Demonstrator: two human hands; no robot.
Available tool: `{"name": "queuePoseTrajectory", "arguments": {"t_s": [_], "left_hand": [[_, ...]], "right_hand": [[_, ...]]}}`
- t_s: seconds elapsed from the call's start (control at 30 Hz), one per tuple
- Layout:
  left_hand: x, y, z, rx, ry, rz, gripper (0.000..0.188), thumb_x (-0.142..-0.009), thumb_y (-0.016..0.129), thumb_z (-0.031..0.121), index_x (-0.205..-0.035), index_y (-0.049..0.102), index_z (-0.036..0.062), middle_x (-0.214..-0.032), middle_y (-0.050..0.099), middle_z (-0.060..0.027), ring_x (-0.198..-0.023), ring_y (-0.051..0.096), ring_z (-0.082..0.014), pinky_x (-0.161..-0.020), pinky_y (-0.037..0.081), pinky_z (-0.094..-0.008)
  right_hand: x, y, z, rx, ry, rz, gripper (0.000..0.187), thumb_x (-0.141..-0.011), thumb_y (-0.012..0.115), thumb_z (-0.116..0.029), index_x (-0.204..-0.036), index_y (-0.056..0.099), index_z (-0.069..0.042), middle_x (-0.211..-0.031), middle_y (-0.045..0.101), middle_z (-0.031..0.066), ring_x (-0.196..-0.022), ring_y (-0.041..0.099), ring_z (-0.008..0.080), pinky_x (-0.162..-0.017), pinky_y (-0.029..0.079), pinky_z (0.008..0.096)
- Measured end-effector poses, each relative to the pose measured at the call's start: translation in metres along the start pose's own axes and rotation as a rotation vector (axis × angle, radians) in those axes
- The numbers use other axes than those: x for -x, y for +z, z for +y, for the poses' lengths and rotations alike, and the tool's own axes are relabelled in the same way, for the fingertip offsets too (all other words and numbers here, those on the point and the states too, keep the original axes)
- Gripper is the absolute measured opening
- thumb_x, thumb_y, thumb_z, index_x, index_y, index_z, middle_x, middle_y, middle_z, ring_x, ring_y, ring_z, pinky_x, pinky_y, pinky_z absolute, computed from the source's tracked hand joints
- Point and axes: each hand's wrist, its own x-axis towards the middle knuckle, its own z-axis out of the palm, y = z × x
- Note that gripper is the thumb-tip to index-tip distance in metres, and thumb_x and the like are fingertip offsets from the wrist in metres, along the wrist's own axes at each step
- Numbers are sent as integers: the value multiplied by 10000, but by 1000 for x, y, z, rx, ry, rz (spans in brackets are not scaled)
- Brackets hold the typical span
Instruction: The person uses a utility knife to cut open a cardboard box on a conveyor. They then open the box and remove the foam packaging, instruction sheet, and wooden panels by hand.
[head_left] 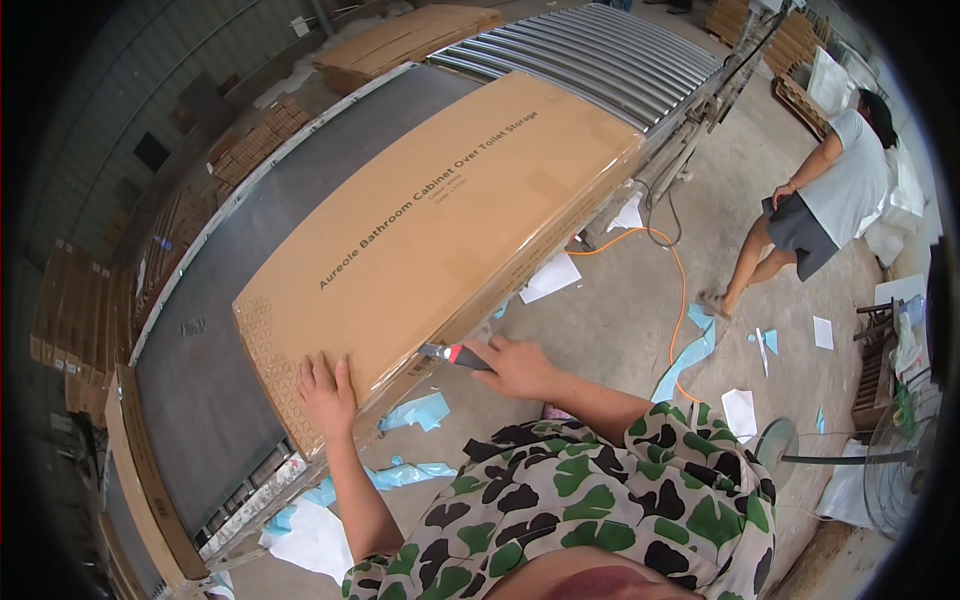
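A long, flat cardboard box [440, 230] with dark print lies on a grey conveyor belt [235, 235] in front of me. Clear tape shines along its near edge. My left hand [327, 395] rests flat on the near left corner of the box, fingers stretched. In my right hand [517, 368] is a utility knife [462, 356] with a black and red handle. Its silvery head points left and meets the near edge of the box, right of my left hand. Whether the blade cuts into the tape is too small to tell.
Metal rollers [590, 55] continue the conveyor beyond the box. Blue scraps [690, 350], white sheets [552, 278] and an orange hose [680, 285] lie on the floor. A person [825, 190] stands at the right. A fan [900, 460] is lower right; stacked cartons [72, 310] stand left.
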Motion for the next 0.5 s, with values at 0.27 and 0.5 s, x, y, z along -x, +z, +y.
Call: {"name": "queuePoseTrajectory", "arguments": {"t_s": [0.27, 0.5], "left_hand": [[0, -5, 7, 10, -9, 29, 479, -934, 561, 420, -1248, 597, 60, -1355, 506, -224, -1295, 427, -383, -1074, 308, -493], [-1, -2, 5, 3, -9, 38, 469, -926, 572, 411, -1243, 595, 67, -1347, 509, -218, -1296, 426, -381, -1078, 306, -493]], "right_hand": [[-1, 7, 5, -19, -20, 2, 558, -895, 593, -378, -1377, 442, -140, -974, 603, 173, -812, 647, 352, -637, 522, 466], [-3, 5, 6, -49, -29, 4, 565, -893, 596, -370, -1378, 432, -130, -948, 609, 183, -806, 646, 367, -650, 520, 470]]}}
